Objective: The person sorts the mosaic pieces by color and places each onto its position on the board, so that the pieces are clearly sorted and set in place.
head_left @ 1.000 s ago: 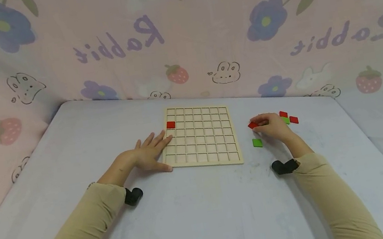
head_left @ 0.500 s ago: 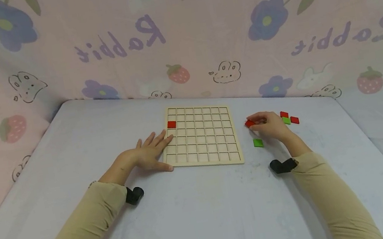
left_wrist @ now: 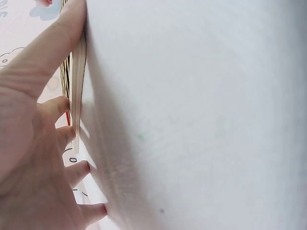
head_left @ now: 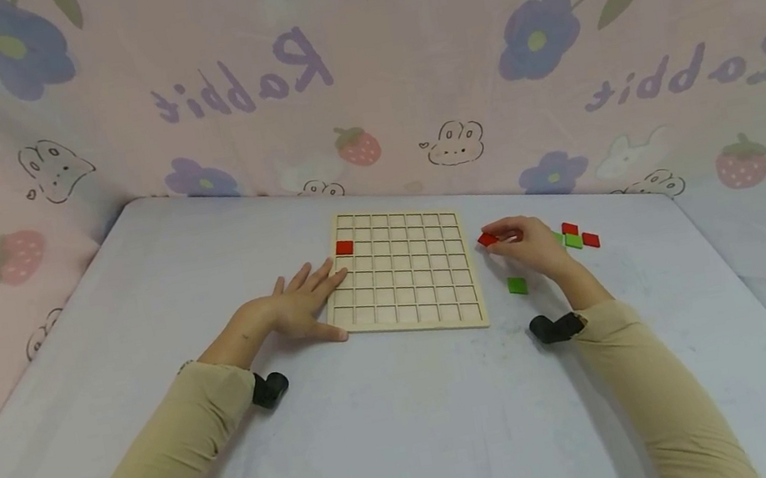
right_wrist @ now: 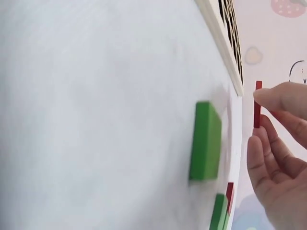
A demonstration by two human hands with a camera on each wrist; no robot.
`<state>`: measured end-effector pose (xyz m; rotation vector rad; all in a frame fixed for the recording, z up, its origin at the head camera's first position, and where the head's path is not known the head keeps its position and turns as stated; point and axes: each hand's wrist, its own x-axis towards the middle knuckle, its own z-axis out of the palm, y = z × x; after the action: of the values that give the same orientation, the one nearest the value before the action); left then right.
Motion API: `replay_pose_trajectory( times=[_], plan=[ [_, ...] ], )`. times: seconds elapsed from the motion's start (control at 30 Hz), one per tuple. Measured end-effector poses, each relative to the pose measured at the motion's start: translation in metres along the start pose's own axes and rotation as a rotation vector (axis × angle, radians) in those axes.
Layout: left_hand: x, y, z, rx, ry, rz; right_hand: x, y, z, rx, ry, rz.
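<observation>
A wooden grid board lies on the white table, with one red square tile in a cell of its leftmost column, near the far end. My left hand rests with spread, straight fingers on the board's left edge; the left wrist view shows the thumb and fingertips along that rim. Just right of the board, my right hand pinches another red tile between thumb and fingers, raised off the table. Below that hand a green tile lies alone; it looks large in the right wrist view.
To the right of my right hand, several loose red and green tiles lie in a small group, partly hidden by the hand. A patterned cloth hangs behind the table. Black wrist cameras sit under both sleeves.
My right hand has moved left and slightly away from me, carrying the pinched red tile toward the board and uncovering more of the loose tiles. My left hand has stayed in place.
</observation>
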<state>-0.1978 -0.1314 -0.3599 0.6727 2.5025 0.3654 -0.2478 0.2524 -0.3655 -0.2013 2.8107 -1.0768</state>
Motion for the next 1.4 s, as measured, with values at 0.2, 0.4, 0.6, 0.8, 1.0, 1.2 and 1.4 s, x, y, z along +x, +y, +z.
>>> replay_pose_trajectory(
  times=[0.2,0.4,0.6,0.8,1.0,1.2,1.4],
  plan=[
    [0.001,-0.001,0.001,-0.007,0.001,0.000,0.005,-0.005,0.004,0.020,-0.002,-0.015],
    [0.002,-0.002,0.000,-0.005,0.002,0.001,0.009,-0.012,0.007,0.048,-0.016,-0.023],
    [0.000,-0.002,0.000,-0.015,0.006,0.008,0.017,-0.018,0.011,0.041,-0.016,-0.058],
    [-0.001,-0.001,0.000,-0.029,0.004,0.006,0.019,-0.026,0.017,0.043,-0.020,-0.080],
    [0.000,-0.001,0.000,-0.030,0.005,-0.001,0.021,-0.036,0.020,0.053,-0.019,-0.109],
    [0.000,-0.002,0.001,-0.029,0.000,-0.002,0.022,-0.044,0.023,0.050,-0.032,-0.132],
    [0.001,-0.002,0.001,-0.018,-0.002,-0.006,0.026,-0.051,0.029,0.060,-0.038,-0.151]
  ],
)
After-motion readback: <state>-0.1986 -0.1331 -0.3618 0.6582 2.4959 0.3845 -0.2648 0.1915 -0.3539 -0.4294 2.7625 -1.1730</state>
